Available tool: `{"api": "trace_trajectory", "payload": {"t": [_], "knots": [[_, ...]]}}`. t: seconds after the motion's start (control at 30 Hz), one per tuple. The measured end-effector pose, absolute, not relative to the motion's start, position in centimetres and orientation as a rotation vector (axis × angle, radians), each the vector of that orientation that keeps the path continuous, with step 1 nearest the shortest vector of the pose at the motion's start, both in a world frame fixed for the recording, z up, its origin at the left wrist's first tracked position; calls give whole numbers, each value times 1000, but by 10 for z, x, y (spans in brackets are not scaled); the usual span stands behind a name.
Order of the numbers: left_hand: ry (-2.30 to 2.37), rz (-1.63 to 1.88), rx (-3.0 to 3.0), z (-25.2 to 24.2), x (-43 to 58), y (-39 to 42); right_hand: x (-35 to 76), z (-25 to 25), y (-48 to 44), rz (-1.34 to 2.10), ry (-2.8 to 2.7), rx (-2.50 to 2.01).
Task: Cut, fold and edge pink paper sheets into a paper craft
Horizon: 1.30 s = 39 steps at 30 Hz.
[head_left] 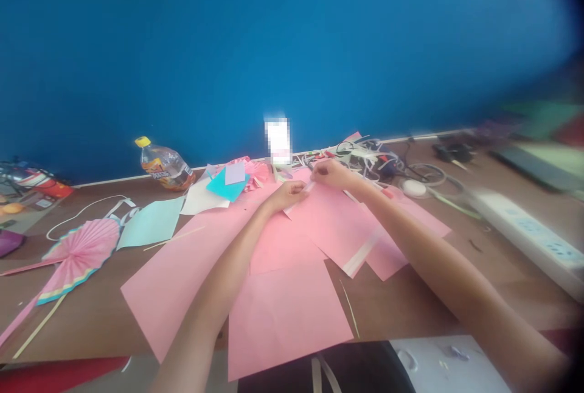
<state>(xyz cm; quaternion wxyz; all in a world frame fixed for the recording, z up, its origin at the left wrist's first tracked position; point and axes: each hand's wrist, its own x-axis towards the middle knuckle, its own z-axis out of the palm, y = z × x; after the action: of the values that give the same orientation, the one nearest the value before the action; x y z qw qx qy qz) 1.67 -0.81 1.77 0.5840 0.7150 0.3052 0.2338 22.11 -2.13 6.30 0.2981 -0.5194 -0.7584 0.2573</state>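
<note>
Both my hands are out over several pink paper sheets (287,314) spread across the desk. Between their fingertips runs a narrow pale strip (309,188), which looks like tape or paper. My left hand (288,194) pinches its lower part, fingers closed. My right hand (332,174), a little higher and to the right, pinches the upper end. Another whitish strip (365,251) lies along the edge of a pink sheet to the right. Left of my hands is a turquoise paper piece (223,185) with a small lilac square (235,173) on it.
A pink folded fan (79,250) and a pale green sheet (152,222) lie left. A yellow-capped bottle (166,165) leans near the blue wall (292,46). Tangled paper strips (369,156) fill the back; a power strip (529,235) sits at right.
</note>
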Motion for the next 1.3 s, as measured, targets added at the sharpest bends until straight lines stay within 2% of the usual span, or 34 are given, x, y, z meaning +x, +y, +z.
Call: {"api": "trace_trajectory", "payload": {"t": [0.4, 0.6, 0.7, 0.8, 0.9, 1.3], "knots": [[720, 584, 1699, 20, 0, 5, 248, 82, -26, 917, -1810, -1504], [794, 721, 1745, 20, 3, 5, 267, 77, -21, 1193, -1741, -1619], [815, 789, 1755, 18, 7, 5, 261, 78, -22, 1087, -1897, -1617], [796, 801, 1741, 14, 11, 4, 246, 79, -25, 820, -2115, -1429], [781, 787, 1738, 12, 12, 3, 230, 74, -25, 737, -2216, -1298], [732, 849, 1616, 19, 4, -5, 229, 75, -26, 838, -2256, -1269]]}}
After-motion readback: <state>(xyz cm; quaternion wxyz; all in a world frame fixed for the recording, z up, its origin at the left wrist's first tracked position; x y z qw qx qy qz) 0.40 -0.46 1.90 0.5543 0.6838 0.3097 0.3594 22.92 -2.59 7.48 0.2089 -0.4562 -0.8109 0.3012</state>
